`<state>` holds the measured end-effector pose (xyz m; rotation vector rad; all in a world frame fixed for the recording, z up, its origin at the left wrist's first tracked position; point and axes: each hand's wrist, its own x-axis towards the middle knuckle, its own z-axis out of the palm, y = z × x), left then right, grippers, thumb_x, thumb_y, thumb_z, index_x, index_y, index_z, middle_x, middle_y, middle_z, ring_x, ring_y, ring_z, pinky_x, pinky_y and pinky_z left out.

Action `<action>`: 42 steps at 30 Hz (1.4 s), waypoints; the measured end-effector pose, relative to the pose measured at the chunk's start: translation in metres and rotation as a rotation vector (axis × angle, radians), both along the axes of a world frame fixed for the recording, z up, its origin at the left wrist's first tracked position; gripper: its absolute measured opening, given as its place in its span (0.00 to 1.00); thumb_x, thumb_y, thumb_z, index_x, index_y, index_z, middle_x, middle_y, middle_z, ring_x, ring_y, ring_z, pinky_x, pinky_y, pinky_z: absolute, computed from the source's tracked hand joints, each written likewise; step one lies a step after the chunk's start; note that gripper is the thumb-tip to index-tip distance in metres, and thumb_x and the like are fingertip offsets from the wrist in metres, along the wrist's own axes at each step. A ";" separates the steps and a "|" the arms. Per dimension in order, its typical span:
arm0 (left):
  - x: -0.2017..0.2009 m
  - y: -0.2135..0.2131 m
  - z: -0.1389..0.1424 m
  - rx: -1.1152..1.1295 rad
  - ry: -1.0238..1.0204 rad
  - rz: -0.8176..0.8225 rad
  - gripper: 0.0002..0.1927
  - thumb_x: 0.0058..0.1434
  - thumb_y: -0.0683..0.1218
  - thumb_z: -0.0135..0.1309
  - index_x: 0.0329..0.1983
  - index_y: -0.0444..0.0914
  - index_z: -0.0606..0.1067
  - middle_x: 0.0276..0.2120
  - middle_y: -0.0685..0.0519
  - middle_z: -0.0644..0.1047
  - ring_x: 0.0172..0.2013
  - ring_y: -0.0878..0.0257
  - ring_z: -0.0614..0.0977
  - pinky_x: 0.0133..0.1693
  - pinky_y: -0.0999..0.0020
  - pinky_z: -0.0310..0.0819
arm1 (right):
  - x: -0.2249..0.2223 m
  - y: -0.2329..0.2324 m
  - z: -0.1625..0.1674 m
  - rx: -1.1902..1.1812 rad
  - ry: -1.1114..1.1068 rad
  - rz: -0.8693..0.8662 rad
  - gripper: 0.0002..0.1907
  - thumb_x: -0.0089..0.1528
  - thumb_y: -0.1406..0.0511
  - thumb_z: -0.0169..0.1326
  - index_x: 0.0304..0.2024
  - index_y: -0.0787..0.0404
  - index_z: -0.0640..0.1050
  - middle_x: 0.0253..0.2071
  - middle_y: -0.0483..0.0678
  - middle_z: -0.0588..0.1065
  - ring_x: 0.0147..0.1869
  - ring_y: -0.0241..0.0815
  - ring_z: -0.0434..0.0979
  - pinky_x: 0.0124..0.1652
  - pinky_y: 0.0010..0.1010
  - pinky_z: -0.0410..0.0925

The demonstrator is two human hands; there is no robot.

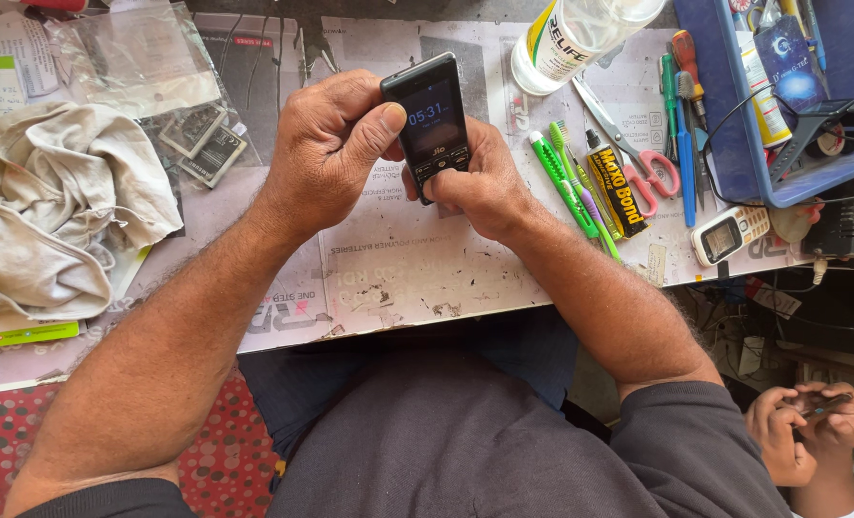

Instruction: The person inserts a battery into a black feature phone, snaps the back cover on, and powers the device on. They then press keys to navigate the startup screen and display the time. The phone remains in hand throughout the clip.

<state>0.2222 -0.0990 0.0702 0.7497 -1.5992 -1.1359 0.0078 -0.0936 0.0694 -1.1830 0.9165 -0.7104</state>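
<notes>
Both hands are closed around one small black keypad phone (428, 123), held upright above the middle of the workbench. My left hand (326, 144) wraps the phone's left edge, thumb laid across the side of the lit screen; my right hand (480, 187) cups the lower end, fingers curled and the thumb pressing on the keypad area.

As I read it, the phone is already whole and powered: the back and front are together, no loose parts hang off it, and the screen glows with a clock display. So I judge any reassembly finished and the work now at the checking stage, with keys being tried. What I cannot tell is whether the buttons respond, since the thumb hides most of them.

Around the hands, the tools lie untouched on the paper-covered benchtop (417, 269): a green utility knife (561, 182), a toothbrush (585, 197), a glue tube (614, 187), red-handled scissors (638, 158) and screwdrivers (681, 125). A clear plastic bottle (571, 38) stands just beyond them. A white keypad phone (729, 235) rests near the bench's right edge, below a blue tray (724, 144) full of odds and ends. Two flat phone batteries (201, 142) lie to the left, beside a crumpled grey cloth (62, 211).

At the lower right, another person's hands (806, 427) hold something small; they are well apart from mine.
</notes>
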 end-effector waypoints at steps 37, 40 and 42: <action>0.000 -0.003 0.005 0.115 -0.067 0.050 0.14 0.76 0.47 0.49 0.47 0.31 0.78 0.35 0.51 0.78 0.34 0.66 0.83 0.36 0.73 0.82 | -0.004 0.001 -0.002 -0.028 0.007 0.025 0.26 0.56 0.64 0.53 0.57 0.64 0.72 0.46 0.52 0.80 0.42 0.34 0.79 0.32 0.23 0.71; 0.001 -0.003 0.005 0.121 -0.063 0.049 0.14 0.76 0.47 0.49 0.48 0.31 0.79 0.35 0.51 0.78 0.34 0.66 0.83 0.36 0.73 0.82 | -0.003 0.001 -0.003 -0.021 0.015 0.026 0.26 0.57 0.65 0.54 0.58 0.65 0.73 0.43 0.53 0.80 0.40 0.35 0.77 0.32 0.23 0.71; 0.000 -0.003 0.004 0.134 -0.051 0.046 0.14 0.76 0.47 0.49 0.48 0.31 0.78 0.35 0.51 0.78 0.34 0.66 0.83 0.36 0.73 0.83 | -0.003 0.001 -0.002 -0.030 0.005 0.025 0.26 0.56 0.64 0.53 0.57 0.64 0.72 0.45 0.51 0.80 0.41 0.34 0.78 0.31 0.23 0.71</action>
